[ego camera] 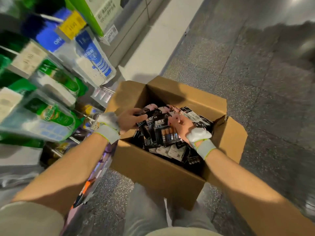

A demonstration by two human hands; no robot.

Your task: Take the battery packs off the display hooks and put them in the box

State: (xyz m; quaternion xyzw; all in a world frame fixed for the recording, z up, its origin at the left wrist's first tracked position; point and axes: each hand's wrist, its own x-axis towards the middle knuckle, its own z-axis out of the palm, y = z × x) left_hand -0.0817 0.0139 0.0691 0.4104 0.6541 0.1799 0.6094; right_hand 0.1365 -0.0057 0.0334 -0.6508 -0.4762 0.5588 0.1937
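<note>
Battery packs (163, 132) are pinched over the box (158, 171) by left grip (128, 120) and right grip (183, 127); released unevenly, some could be spilled.

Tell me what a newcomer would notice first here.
The open cardboard box sits centre, on the speckled floor, heaped with black packs. Over it, the left hand and right hand grip a fan of battery packs between them. At left, blurred green and blue packaged goods crowd the display.

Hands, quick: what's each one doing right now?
Left hand: grips the fanned Duracell battery packs over the cardboard box.
Right hand: holds the same packs at their other edge.
</note>
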